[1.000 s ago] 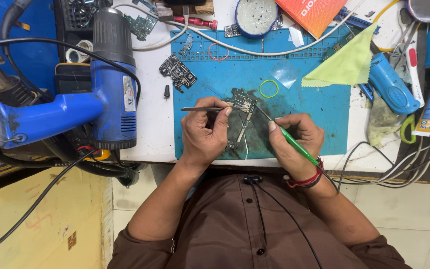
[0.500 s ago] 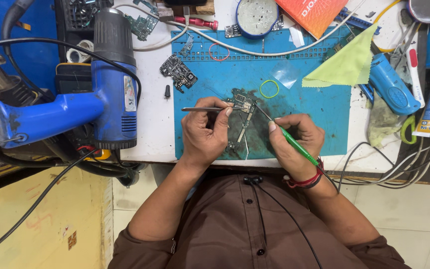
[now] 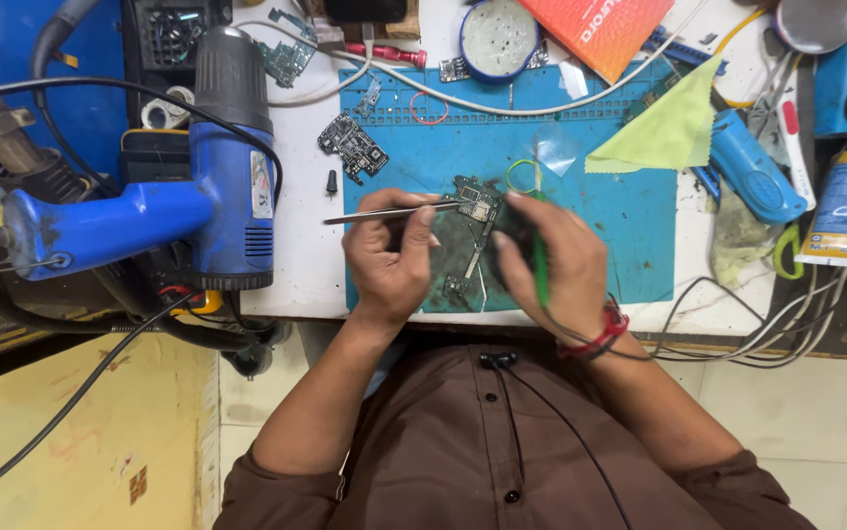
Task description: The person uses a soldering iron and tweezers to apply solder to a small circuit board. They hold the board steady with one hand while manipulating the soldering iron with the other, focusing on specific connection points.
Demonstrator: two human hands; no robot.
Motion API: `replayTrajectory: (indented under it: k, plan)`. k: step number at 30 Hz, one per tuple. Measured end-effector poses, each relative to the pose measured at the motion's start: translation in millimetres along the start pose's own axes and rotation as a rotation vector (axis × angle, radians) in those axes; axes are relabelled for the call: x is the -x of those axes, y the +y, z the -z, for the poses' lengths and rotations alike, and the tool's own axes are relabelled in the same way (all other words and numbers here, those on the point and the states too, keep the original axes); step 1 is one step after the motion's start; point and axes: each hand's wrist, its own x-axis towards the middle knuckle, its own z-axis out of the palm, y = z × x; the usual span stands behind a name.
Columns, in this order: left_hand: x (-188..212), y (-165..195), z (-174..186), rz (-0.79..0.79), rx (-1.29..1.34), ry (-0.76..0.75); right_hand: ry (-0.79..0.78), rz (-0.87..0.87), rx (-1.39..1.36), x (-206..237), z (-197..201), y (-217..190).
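Note:
A small green circuit board point(image 3: 476, 204) lies on a blue work mat point(image 3: 630, 211) in the head view. My left hand point(image 3: 389, 257) pinches metal tweezers point(image 3: 384, 213) whose tip rests on the board's left edge. My right hand point(image 3: 551, 260) sits just right of the board and grips a thin green-handled tool point(image 3: 539, 270) that stands nearly upright in the picture, its tip blurred near the board. Part of the board lies hidden under both hands.
A blue hot-air gun point(image 3: 217, 186) lies left of the mat. Another small circuit board point(image 3: 353, 145), a yellow-green cloth point(image 3: 674, 132), a round tin point(image 3: 498, 37), a blue tool point(image 3: 752, 172), a tube point(image 3: 838, 211) and several cables point(image 3: 767, 324) crowd the white bench.
My right hand has turned the green-handled tool from a slant to nearly upright and shifted closer over the board. The left hand and tweezers have stayed put.

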Motion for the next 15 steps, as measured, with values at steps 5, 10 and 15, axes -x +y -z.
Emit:
replayTrajectory:
  k: [5,10,15]
  plan:
    - [2.4,-8.1,4.2,-0.032,0.133,0.115,-0.097,0.093,0.137,-30.4,-5.4,-8.5]
    - [2.6,-10.3,5.1,-0.043,0.162,0.15,-0.028,-0.018,0.191,-37.5,-15.7,-12.0]
    - [1.4,-5.4,2.9,0.011,0.115,0.112,0.051,-0.01,0.191,-21.0,-12.1,2.7]
